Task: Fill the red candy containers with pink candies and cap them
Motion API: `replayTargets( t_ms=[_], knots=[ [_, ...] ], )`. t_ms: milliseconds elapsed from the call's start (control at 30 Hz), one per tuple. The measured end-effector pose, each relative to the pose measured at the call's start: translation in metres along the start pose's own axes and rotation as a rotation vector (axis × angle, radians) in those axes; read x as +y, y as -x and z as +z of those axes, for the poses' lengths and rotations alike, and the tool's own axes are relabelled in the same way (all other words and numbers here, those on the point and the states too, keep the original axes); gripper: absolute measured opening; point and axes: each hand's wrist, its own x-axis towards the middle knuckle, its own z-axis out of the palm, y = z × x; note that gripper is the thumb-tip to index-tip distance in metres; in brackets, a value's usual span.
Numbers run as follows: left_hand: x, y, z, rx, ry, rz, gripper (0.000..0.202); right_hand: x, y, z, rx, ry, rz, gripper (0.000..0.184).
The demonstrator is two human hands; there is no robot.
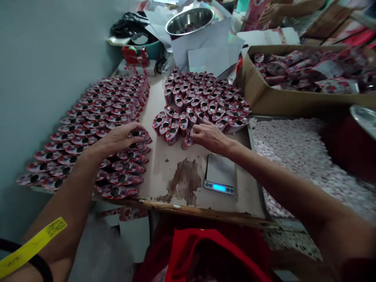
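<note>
My left hand (125, 136) is closed around a red-and-pink printed pouch (144, 136) at the right edge of the left block of pouches (94, 116). These stand upright in tight rows, each with a dark oval hole in its top. On the middle of the table, my right hand (212, 137) pinches a similar pouch (187, 141) at the front of a second, looser group of pouches (196, 101). The fingers hide part of each held pouch. Below my right hand lies a small digital scale (220, 170) with its display lit blue.
A cardboard box (270, 100) of jumbled pouches stands at the right, behind a metal tray (256, 164) of small whitish pieces. A steel bowl (190, 21) and a red tape dispenser (135, 55) sit at the back. Another person's hand (272, 15) shows at the top right.
</note>
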Motion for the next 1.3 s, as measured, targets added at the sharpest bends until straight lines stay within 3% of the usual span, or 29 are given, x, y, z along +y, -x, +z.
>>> replayTargets(
  t_ms=[67, 200, 300, 367, 500, 567, 667, 767, 833, 933, 1067, 1200, 1300],
  knots=[
    [-0.008, 0.003, 0.009, -0.032, -0.061, 0.052, 0.066, -0.009, 0.019, -0.018, -0.041, 0.011, 0.043, 0.019],
    [-0.008, 0.019, 0.024, 0.097, -0.322, 0.167, 0.075, -0.037, 0.073, -0.045, -0.135, -0.025, 0.217, 0.024],
    [0.016, 0.040, 0.028, 0.187, -0.424, 0.227, 0.066, -0.058, 0.105, -0.047, -0.195, -0.078, 0.317, 0.023],
    [0.041, 0.057, 0.031, 0.205, -0.410, 0.252, 0.056, -0.062, 0.122, -0.046, -0.151, -0.095, 0.381, 0.018],
    [0.092, 0.081, 0.047, 0.246, -0.347, 0.321, 0.042, -0.041, 0.175, -0.046, -0.006, -0.086, 0.574, 0.020],
    [0.111, 0.084, 0.057, 0.287, -0.338, 0.336, 0.040, -0.025, 0.211, -0.043, -0.072, -0.035, 0.649, 0.016],
    [0.132, 0.079, 0.068, 0.271, -0.329, 0.320, 0.035, -0.009, 0.257, -0.034, -0.260, 0.055, 0.637, 0.026],
    [0.150, 0.070, 0.074, 0.188, -0.343, 0.283, 0.034, -0.002, 0.274, -0.026, -0.386, 0.080, 0.585, 0.020],
    [0.161, 0.064, 0.077, 0.165, -0.349, 0.276, 0.035, 0.004, 0.275, -0.027, -0.393, -0.011, 0.609, 0.013],
    [0.173, 0.058, 0.081, 0.118, -0.363, 0.282, 0.035, 0.020, 0.279, -0.034, -0.215, -0.280, 0.857, 0.009],
    [0.180, 0.051, 0.084, 0.072, -0.321, 0.292, 0.037, 0.035, 0.295, -0.039, 0.051, -0.729, 1.223, 0.018],
    [0.185, 0.043, 0.093, 0.051, -0.093, 0.281, 0.049, 0.034, 0.297, -0.037, 0.239, -1.008, 1.356, 0.017],
    [0.189, 0.037, 0.106, 0.054, 0.050, 0.236, 0.054, 0.026, 0.276, -0.042, 0.279, -1.161, 1.345, 0.018]
  ],
)
